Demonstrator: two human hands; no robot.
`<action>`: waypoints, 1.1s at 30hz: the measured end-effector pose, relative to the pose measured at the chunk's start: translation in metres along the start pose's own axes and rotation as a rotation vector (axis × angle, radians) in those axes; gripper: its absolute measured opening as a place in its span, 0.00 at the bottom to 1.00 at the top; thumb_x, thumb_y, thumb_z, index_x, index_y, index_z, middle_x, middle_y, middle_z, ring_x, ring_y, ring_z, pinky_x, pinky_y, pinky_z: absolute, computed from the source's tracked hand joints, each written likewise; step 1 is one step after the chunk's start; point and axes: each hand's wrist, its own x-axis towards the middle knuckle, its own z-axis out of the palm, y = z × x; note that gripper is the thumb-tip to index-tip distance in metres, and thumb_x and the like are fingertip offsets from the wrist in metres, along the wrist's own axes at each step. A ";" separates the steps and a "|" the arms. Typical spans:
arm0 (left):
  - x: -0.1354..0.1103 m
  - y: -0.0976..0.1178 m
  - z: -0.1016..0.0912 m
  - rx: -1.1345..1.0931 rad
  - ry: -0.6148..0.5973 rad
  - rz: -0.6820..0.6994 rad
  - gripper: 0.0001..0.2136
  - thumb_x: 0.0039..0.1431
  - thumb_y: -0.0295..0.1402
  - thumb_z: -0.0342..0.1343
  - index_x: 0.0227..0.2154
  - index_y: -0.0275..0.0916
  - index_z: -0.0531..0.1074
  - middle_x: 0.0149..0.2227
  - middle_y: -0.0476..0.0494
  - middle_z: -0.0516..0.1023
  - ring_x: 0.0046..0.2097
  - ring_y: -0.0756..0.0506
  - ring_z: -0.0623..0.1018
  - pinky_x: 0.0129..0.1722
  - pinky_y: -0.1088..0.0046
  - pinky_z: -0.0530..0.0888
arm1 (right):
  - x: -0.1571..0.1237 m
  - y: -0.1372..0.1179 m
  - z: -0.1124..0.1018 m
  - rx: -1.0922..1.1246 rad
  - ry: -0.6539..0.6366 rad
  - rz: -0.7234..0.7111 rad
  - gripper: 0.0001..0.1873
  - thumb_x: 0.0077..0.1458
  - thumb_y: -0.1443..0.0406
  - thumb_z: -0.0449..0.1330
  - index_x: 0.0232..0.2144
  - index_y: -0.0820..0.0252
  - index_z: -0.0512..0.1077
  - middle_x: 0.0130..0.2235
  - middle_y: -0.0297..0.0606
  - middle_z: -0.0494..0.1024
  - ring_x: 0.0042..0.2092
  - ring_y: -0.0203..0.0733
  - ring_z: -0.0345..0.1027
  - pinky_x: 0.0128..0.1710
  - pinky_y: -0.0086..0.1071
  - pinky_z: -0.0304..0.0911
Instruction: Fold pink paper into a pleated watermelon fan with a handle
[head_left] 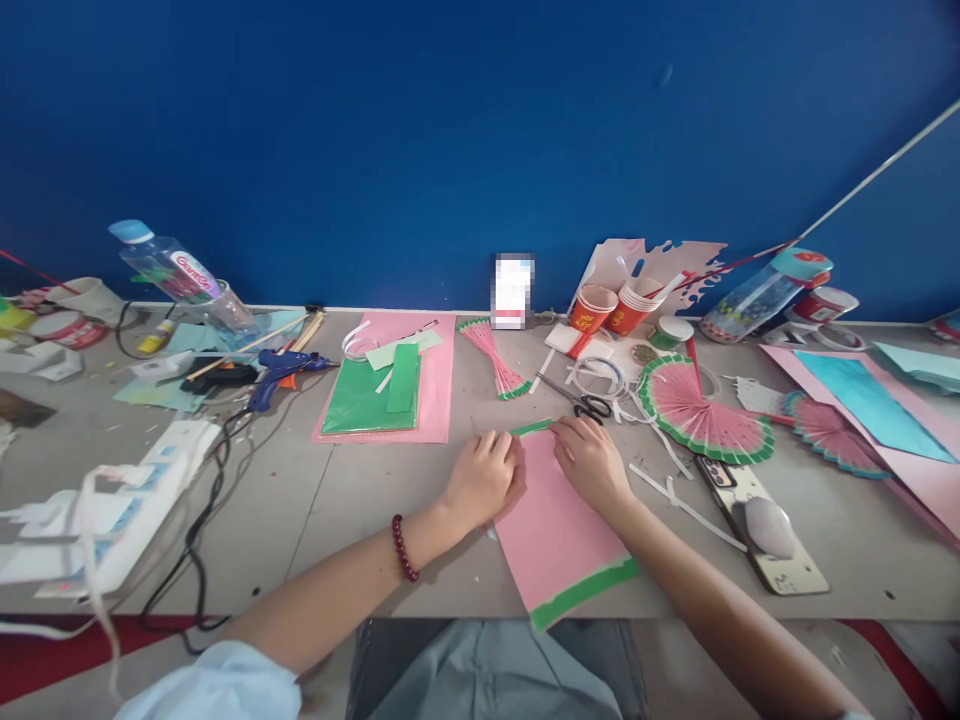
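Observation:
A pink paper sheet point(559, 510) with green strips along its near and far ends lies on the table in front of me. My left hand point(486, 475), a dark red bead bracelet on its wrist, has curled fingers gripping the sheet's far left corner. At the far edge, the fingers of my right hand point(591, 458) are pinched on the green strip point(534, 427). Just beyond my hands lie black-handled scissors point(592, 407) and a pleated pink-and-green paper strip point(496, 358). My fingertips are partly hidden.
To the left are green paper sheets point(367, 395), a blue glue gun point(281, 375) and a power strip point(150, 510) with cables. On the right are a watermelon paper fan point(701, 415), a phone point(799, 575) and red paper cups point(594, 308). A blue wall point(420, 150) stands behind.

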 end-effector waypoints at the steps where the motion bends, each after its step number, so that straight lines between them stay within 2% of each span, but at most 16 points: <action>1: 0.000 -0.001 0.000 -0.005 -0.004 0.003 0.13 0.59 0.31 0.49 0.43 0.32 0.71 0.34 0.39 0.70 0.38 0.41 0.67 0.32 0.65 0.63 | 0.001 0.004 0.001 0.055 0.016 0.024 0.13 0.57 0.69 0.51 0.39 0.59 0.73 0.40 0.41 0.76 0.42 0.45 0.66 0.44 0.38 0.61; 7: -0.001 -0.003 0.005 -0.017 0.007 0.021 0.10 0.57 0.29 0.51 0.39 0.31 0.71 0.35 0.39 0.71 0.38 0.41 0.68 0.34 0.65 0.64 | 0.010 0.018 -0.002 0.328 0.188 0.195 0.09 0.54 0.65 0.53 0.31 0.58 0.73 0.35 0.39 0.77 0.36 0.42 0.69 0.38 0.35 0.64; 10: -0.001 -0.004 0.006 -0.041 0.017 0.021 0.11 0.57 0.30 0.50 0.40 0.32 0.71 0.39 0.37 0.72 0.40 0.40 0.68 0.36 0.64 0.65 | 0.012 0.019 -0.007 0.401 0.196 0.291 0.09 0.52 0.64 0.53 0.30 0.58 0.73 0.32 0.38 0.77 0.31 0.39 0.68 0.34 0.33 0.64; 12: 0.000 -0.006 0.005 -0.067 0.031 -0.014 0.14 0.58 0.32 0.50 0.45 0.32 0.69 0.44 0.36 0.70 0.44 0.39 0.68 0.41 0.63 0.65 | 0.013 0.020 -0.009 0.414 0.183 0.352 0.10 0.52 0.63 0.53 0.31 0.58 0.73 0.32 0.38 0.77 0.29 0.39 0.67 0.33 0.33 0.63; 14: 0.001 -0.008 0.005 -0.097 0.040 -0.085 0.18 0.59 0.35 0.49 0.51 0.33 0.65 0.46 0.35 0.69 0.46 0.39 0.68 0.43 0.62 0.65 | 0.013 0.022 -0.011 0.370 0.162 0.365 0.12 0.53 0.63 0.52 0.34 0.59 0.73 0.31 0.38 0.77 0.29 0.40 0.67 0.33 0.33 0.61; 16: 0.001 -0.011 0.005 -0.131 0.025 -0.137 0.19 0.60 0.36 0.48 0.51 0.33 0.65 0.44 0.36 0.70 0.45 0.39 0.68 0.43 0.61 0.65 | 0.013 0.025 -0.012 0.245 0.140 0.351 0.13 0.54 0.62 0.50 0.34 0.58 0.74 0.30 0.39 0.76 0.31 0.42 0.67 0.36 0.36 0.60; 19: 0.001 -0.013 0.007 -0.193 0.009 -0.126 0.16 0.60 0.35 0.50 0.49 0.35 0.67 0.42 0.38 0.71 0.44 0.39 0.69 0.42 0.61 0.66 | 0.012 0.026 -0.013 0.069 0.131 0.346 0.13 0.55 0.63 0.50 0.37 0.56 0.74 0.29 0.38 0.75 0.35 0.46 0.67 0.40 0.40 0.57; 21: 0.000 -0.015 0.008 -0.264 0.032 -0.130 0.16 0.59 0.32 0.51 0.50 0.37 0.66 0.42 0.40 0.71 0.44 0.40 0.69 0.42 0.61 0.67 | 0.013 0.024 -0.013 0.074 0.150 0.325 0.15 0.55 0.62 0.50 0.42 0.57 0.72 0.30 0.39 0.74 0.36 0.46 0.66 0.41 0.41 0.58; 24: 0.001 -0.017 0.010 -0.515 0.085 -0.168 0.15 0.60 0.26 0.48 0.50 0.41 0.66 0.42 0.43 0.70 0.44 0.43 0.70 0.43 0.64 0.69 | 0.014 0.017 -0.011 0.253 0.151 0.226 0.16 0.55 0.59 0.52 0.43 0.59 0.71 0.35 0.42 0.74 0.37 0.44 0.65 0.40 0.38 0.61; 26: 0.003 -0.019 0.010 -0.764 0.122 -0.207 0.15 0.60 0.25 0.47 0.49 0.43 0.66 0.41 0.44 0.69 0.42 0.47 0.71 0.42 0.68 0.71 | 0.015 0.012 -0.010 0.392 0.094 0.195 0.16 0.55 0.58 0.54 0.42 0.59 0.71 0.37 0.42 0.74 0.37 0.43 0.66 0.39 0.36 0.63; 30: 0.008 -0.021 0.010 -1.151 0.172 -0.353 0.17 0.53 0.32 0.59 0.47 0.41 0.68 0.34 0.49 0.70 0.37 0.49 0.72 0.42 0.71 0.72 | 0.015 0.003 -0.014 0.632 -0.087 0.268 0.18 0.49 0.54 0.61 0.40 0.57 0.73 0.38 0.40 0.77 0.37 0.43 0.68 0.37 0.35 0.63; 33: 0.012 -0.023 0.007 -1.306 0.133 -0.482 0.20 0.47 0.34 0.63 0.45 0.39 0.69 0.30 0.51 0.70 0.35 0.49 0.73 0.41 0.71 0.72 | 0.015 -0.002 -0.018 0.887 -0.208 0.392 0.16 0.46 0.53 0.62 0.32 0.59 0.74 0.31 0.37 0.76 0.30 0.39 0.67 0.30 0.32 0.62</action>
